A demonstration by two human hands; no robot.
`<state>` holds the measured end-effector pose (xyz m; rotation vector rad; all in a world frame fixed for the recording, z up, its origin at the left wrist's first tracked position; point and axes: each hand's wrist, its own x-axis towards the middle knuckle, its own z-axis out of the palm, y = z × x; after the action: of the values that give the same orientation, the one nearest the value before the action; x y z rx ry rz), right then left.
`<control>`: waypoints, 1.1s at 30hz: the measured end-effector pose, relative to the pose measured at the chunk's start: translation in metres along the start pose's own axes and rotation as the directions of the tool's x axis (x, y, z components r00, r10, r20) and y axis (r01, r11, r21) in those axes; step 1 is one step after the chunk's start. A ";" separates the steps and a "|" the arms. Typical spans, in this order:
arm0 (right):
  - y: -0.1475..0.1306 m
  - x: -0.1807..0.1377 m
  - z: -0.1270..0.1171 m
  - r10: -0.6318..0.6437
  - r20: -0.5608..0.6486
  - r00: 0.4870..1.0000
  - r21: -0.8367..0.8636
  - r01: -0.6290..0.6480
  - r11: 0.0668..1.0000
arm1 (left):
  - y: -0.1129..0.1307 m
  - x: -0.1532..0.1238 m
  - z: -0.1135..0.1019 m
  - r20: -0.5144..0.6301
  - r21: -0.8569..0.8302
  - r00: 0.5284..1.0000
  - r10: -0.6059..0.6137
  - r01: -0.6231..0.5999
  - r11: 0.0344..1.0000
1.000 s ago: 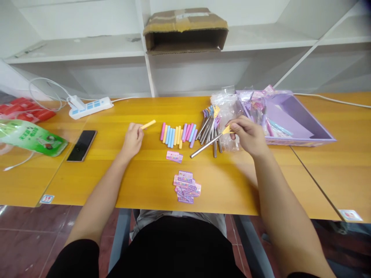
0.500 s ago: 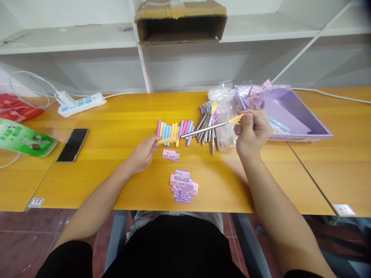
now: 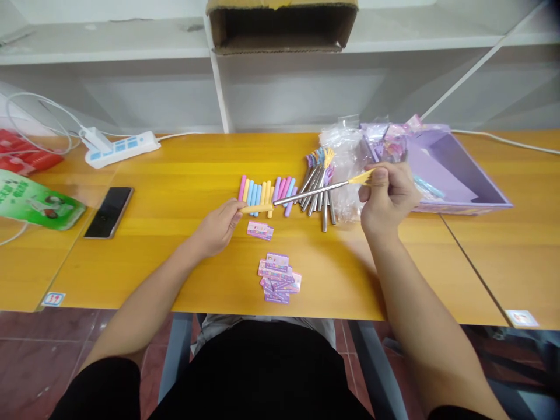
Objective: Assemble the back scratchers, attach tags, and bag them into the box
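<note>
My left hand (image 3: 216, 226) pinches a yellow tube (image 3: 257, 207) and holds it level just above the table. My right hand (image 3: 387, 197) is closed on the yellow top of a metal stick (image 3: 312, 193), whose free end points at the tube's open end and nearly touches it. Behind them lies a row of several pastel tubes (image 3: 266, 191). A bundle of metal sticks with coloured tops (image 3: 318, 186) rests to the right of that row. Small pink sticker cards (image 3: 278, 279) lie in a heap near the front edge, with one more card (image 3: 259, 230) close to my left hand.
A purple tray (image 3: 455, 169) with clear plastic bags (image 3: 345, 154) sits at the right. A black phone (image 3: 108, 212), a white power strip (image 3: 122, 149), a green packet (image 3: 37, 204) and red packets (image 3: 21, 160) lie at the left. A cardboard box (image 3: 280, 23) stands on the shelf behind.
My left hand brought the yellow tube from the left toward the middle. My right hand lifted the metal stick off the table and swung its free end toward the tube.
</note>
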<state>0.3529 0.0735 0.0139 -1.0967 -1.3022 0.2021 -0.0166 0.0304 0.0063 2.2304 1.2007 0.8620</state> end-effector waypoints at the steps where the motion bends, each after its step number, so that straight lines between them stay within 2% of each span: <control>1: 0.000 -0.001 0.000 0.002 0.004 1.000 -0.021 -0.002 1.000 | 0.000 0.000 0.000 -0.001 0.005 1.000 0.003 -0.003 1.000; 9: 0.001 -0.002 -0.002 -0.018 -0.035 0.999 -0.178 0.012 0.984 | -0.001 -0.001 0.001 -0.016 0.120 1.000 -0.019 0.021 0.993; 15: 0.007 -0.002 -0.003 -0.057 -0.015 0.998 -0.131 0.055 0.990 | -0.002 -0.001 0.003 -0.075 0.187 0.996 -0.042 0.055 0.981; 21: 0.013 0.000 0.001 -0.106 -0.014 0.994 -0.059 0.105 0.993 | -0.001 -0.002 0.000 -0.062 0.304 0.998 -0.001 0.020 0.953; 27: 0.016 0.002 0.002 -0.037 0.042 0.998 0.064 0.034 0.997 | -0.001 -0.003 0.002 -0.064 0.325 0.996 0.065 -0.041 0.945; 33: 0.017 0.001 0.002 0.031 0.081 0.996 0.058 -0.035 0.998 | 0.001 -0.003 0.007 -0.060 0.258 0.996 0.062 -0.044 0.965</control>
<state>0.3588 0.0845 0.0017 -1.0691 -1.3417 0.3105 -0.0127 0.0266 0.0011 2.4655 1.3566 0.8502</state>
